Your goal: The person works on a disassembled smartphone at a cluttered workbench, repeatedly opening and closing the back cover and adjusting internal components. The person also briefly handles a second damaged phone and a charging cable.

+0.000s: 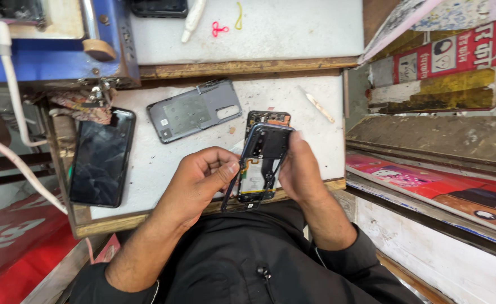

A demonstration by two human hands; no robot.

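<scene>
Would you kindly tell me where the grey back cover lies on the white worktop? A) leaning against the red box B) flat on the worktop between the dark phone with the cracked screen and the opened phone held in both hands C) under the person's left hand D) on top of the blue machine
B: the grey back cover lies flat on the white worktop, right of the cracked dark phone and left of the opened phone held by the left hand and right hand.

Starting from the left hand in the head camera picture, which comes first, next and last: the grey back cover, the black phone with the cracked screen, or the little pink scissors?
From the left hand:
1. Grey back cover, just above it on the white board.
2. Black phone with the cracked screen, out to the left edge, slightly farther.
3. Little pink scissors, far up on the upper shelf.
</scene>
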